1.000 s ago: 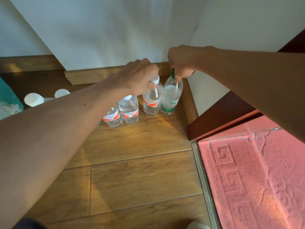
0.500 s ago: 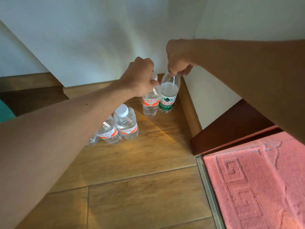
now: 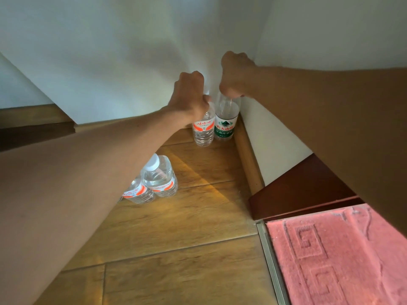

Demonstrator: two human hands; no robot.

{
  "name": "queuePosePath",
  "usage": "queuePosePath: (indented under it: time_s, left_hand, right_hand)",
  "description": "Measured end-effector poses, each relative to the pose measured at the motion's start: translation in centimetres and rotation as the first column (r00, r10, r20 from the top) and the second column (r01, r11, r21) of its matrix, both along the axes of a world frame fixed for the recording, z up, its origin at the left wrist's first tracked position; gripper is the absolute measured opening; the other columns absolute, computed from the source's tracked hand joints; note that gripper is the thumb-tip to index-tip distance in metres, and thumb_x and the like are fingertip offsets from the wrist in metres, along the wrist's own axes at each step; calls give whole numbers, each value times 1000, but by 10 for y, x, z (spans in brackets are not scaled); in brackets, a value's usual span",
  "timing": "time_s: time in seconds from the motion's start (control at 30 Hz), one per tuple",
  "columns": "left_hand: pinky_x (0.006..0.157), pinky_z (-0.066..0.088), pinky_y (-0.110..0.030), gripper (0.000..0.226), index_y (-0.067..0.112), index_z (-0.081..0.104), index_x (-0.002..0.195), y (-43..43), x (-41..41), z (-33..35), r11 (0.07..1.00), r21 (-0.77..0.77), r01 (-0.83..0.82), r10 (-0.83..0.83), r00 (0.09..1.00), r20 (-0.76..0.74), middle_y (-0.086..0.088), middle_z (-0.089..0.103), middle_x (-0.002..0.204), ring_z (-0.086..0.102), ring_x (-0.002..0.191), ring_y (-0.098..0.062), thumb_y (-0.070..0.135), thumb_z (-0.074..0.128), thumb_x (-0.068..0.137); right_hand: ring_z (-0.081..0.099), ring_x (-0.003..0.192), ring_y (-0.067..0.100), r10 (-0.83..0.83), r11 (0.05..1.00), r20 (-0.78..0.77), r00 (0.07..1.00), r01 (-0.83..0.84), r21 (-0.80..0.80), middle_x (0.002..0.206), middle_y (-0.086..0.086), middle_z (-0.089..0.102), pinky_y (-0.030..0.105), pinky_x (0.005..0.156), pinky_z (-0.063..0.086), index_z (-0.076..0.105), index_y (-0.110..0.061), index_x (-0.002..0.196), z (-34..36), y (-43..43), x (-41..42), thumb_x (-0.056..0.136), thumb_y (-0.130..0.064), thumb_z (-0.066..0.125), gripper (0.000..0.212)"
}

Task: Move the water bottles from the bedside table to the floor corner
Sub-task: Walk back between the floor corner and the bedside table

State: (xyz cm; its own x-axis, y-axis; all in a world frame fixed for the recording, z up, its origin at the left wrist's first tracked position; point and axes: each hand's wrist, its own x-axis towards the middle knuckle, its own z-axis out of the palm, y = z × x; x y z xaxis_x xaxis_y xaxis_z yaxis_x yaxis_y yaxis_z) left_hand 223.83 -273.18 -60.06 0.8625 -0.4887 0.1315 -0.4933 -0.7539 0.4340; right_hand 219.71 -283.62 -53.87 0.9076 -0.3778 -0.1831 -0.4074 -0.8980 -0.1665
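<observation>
A: Surfaces?
B: Wooden floor (image 3: 198,238) beneath both hands; pink mat (image 3: 341,260) back from the right hand (image 3: 233,78).
A: Hands?
B: Left hand (image 3: 189,97) grips the red-labelled bottle (image 3: 203,128) by its top; right hand grips the neck of the green-labelled bottle (image 3: 224,126). Both stand upright in the corner, side by side.
A: Others?
B: White-capped bottle (image 3: 159,179) and half-hidden bottle (image 3: 137,192), beside the left forearm.

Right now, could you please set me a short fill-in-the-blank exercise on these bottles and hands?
The right hand grips the corner bottle, whose label is ____.
The left hand grips the orange-labelled bottle, which stands on the corner bottle's ____ side.
The free bottle nearer the camera has a ____ cap.
Missing words: green; left; white.
</observation>
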Motion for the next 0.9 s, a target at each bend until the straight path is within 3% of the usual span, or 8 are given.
queuePosePath:
  time_s: [0.07, 0.3, 0.7, 0.9]
  left_hand:
    - [65, 32, -24, 13, 5, 54, 93, -4, 1, 1, 1000, -22, -13, 12, 1000, -13, -8, 49, 93, 44, 82, -20, 17, 59, 94]
    - [70, 36, -23, 21, -4, 63, 101, -12, 6, 11, 996, -73, -60, 59, 998, -25, -18, 64, 107, 61, 102, -34, 15, 61, 93]
    - [71, 35, -26, 25, 1, 60, 104, -18, 12, -8, 990, -94, -109, 103, 992, -68, -15, 60, 113, 58, 104, -31, 21, 65, 91]
    - [77, 36, -26, 33, 4, 57, 116, -16, 15, -7, 985, -135, -110, 95, 989, -113, -14, 55, 123, 52, 115, -29, 21, 68, 90]
  right_hand:
    - [56, 115, 35, -23, 999, 23, 999, 23, 23, 131, 18, 48, 27, 74, 42, 43, 0, 131, -4, -1, 2, 83, 10, 59, 52]
    - [55, 119, 34, -84, 995, 107, 991, 78, 59, 133, 16, 49, 29, 78, 42, 44, -3, 131, -2, -7, 10, 83, 4, 65, 53]
    - [56, 118, 33, -140, 987, 170, 975, 124, 103, 131, 16, 50, 28, 79, 41, 52, -5, 126, -27, -12, 13, 84, 5, 63, 44]
    - [54, 122, 34, -144, 988, 92, 985, 138, 68, 135, 18, 48, 28, 82, 42, 48, -1, 130, -32, -12, 16, 84, 4, 66, 49]
